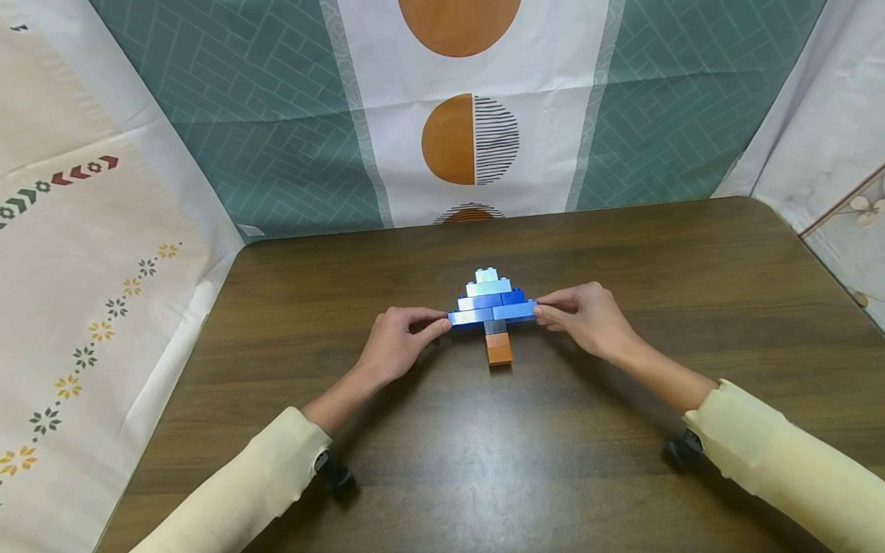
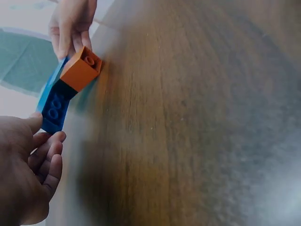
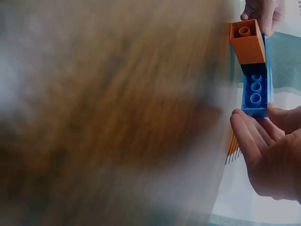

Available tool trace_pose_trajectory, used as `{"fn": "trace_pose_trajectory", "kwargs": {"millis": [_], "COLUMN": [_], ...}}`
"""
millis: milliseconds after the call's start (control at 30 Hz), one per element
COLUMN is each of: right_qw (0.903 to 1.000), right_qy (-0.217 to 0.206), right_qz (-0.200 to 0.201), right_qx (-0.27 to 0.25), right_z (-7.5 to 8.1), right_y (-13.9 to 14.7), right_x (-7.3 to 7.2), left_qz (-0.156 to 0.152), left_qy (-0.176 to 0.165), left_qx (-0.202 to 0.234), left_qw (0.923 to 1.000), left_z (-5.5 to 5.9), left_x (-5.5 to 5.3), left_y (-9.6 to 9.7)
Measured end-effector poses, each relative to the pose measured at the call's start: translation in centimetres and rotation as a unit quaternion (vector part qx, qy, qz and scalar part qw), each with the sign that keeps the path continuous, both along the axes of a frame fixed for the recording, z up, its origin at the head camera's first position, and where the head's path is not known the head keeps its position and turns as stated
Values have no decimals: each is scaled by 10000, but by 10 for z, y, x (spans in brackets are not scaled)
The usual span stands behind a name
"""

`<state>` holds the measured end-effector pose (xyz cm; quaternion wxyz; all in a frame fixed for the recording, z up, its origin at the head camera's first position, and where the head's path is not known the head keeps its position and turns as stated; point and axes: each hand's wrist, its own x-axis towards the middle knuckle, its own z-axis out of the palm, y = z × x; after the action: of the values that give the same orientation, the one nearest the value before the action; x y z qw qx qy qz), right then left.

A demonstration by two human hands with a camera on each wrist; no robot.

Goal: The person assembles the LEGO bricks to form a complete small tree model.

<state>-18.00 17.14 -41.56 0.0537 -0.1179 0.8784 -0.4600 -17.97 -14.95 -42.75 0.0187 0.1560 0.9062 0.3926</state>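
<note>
A tree-shaped build of toy bricks (image 1: 486, 302) stands in the head view, its blue and light-blue rows stepping narrower toward the far end. Below the widest row come a dark blue brick (image 1: 494, 327) and an orange brick stem (image 1: 499, 353). My left hand (image 1: 396, 343) pinches the left end of the widest row between thumb and fingers. At the opposite end, my right hand (image 1: 593, 317) pinches the same row. Both wrist views show the hollow underside of the blue row (image 3: 255, 92) and the stem's open orange end (image 2: 89, 60).
Beneath the hands spreads a brown wooden table (image 1: 490, 474). A patterned cloth (image 1: 291, 109) hangs behind its far edge, with pale printed cloths (image 1: 62, 330) along the sides. Dark wrist-worn devices (image 1: 339, 481) sit at both sleeve cuffs.
</note>
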Motion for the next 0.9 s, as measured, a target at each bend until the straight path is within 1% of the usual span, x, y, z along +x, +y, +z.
{"fn": "trace_pose_trajectory", "kwargs": {"millis": [133, 300, 533, 733, 900], "right_qw": [10000, 9999, 9997, 9996, 9985], "right_qy": [19, 48, 118, 155, 291], "right_qz": [-36, -90, -107, -108, -207], "right_qx": [52, 114, 174, 208, 426], "right_z": [-3, -5, -5, -6, -5], "right_y": [-2, -4, -4, -5, -2], "right_x": [-6, -9, -13, -15, -14], "left_qz": [62, 146, 150, 210, 259], "left_qy": [90, 176, 280, 263, 332], "left_qx": [-64, -115, -160, -223, -245], "left_qw": [9999, 9997, 9994, 9992, 9988], "left_z": [-4, -8, -10, -10, -8], "left_x": [-5, -10, -15, -17, -16], "left_y": [3, 5, 6, 7, 5]}}
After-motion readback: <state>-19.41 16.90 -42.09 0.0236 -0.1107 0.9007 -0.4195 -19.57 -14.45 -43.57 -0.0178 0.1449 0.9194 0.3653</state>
